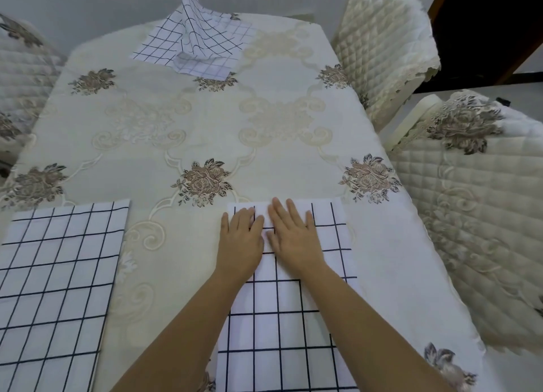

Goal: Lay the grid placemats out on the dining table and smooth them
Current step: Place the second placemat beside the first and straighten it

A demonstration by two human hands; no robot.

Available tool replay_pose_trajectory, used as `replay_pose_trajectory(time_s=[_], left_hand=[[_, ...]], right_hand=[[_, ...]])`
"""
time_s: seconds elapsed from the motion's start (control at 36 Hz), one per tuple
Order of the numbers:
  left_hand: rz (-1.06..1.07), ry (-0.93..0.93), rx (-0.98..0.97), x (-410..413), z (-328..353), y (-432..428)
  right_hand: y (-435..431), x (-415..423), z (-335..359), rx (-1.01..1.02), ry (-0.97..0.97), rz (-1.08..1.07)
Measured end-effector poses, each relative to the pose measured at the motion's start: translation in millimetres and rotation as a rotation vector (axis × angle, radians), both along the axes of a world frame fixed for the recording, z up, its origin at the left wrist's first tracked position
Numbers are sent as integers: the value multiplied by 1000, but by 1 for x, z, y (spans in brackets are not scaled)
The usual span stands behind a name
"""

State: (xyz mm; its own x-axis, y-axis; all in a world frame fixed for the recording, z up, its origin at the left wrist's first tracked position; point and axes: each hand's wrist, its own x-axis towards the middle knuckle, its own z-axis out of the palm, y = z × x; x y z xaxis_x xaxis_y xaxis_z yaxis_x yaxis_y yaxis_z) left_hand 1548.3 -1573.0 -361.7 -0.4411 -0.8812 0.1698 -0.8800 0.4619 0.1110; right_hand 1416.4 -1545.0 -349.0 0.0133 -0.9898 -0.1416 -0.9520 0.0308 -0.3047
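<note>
- Dining table (379, 262): long and rectangular, fully draped in a cream tablecloth (205, 121). The weave is matte, with raised scroll embroidery and brown-grey rose clusters.
- 3 grid placemats in view, all thin white fabric with a dark line check.
- Near-right placemat (282, 327): rectangular, lying flat at the table's near edge toward the near right corner, long side running away from the person. Its surface looks smooth, with a faint ripple between the hands.
- Left hand (241, 239): palm down, fingers straight and close together, pressed flat on this mat by its far left corner.
- Right hand (293, 236): palm down, fingers straight and slightly spread, pressed flat just beside the left hand, fingertips almost at the mat's far edge. The thumbs are nearly touching. Neither hand pinches anything.
- Near-left placemat (55, 274): flat at the near left corner, well apart from the other mat, with bare tablecloth between them.
- Far placemat (164, 45): at the far edge near the middle, rumpled. Part of it rises in a twisted peak that leaves the top of the frame, and a folded flap lies on its near side.
- Quilted cream chair covers: 2 along the right edge (379, 39) (476, 215), diamond-stitched with scalloped lace hems, and 1 at the left edge (23, 62).
</note>
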Motion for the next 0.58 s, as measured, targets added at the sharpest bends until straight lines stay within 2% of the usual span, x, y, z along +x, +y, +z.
replay_pose_trajectory(time_s=[0.08, 0.28, 0.47, 0.58], left_hand=[[47, 64, 111, 4, -4, 1], [92, -23, 217, 11, 1, -1], [124, -97, 247, 8, 4, 0], [39, -149, 146, 0, 8, 4]], right_hand=[[3, -27, 2, 29, 18, -64], [12, -84, 1, 64, 99, -263], [9, -70, 13, 151, 126, -368], [8, -12, 20, 2, 139, -180]])
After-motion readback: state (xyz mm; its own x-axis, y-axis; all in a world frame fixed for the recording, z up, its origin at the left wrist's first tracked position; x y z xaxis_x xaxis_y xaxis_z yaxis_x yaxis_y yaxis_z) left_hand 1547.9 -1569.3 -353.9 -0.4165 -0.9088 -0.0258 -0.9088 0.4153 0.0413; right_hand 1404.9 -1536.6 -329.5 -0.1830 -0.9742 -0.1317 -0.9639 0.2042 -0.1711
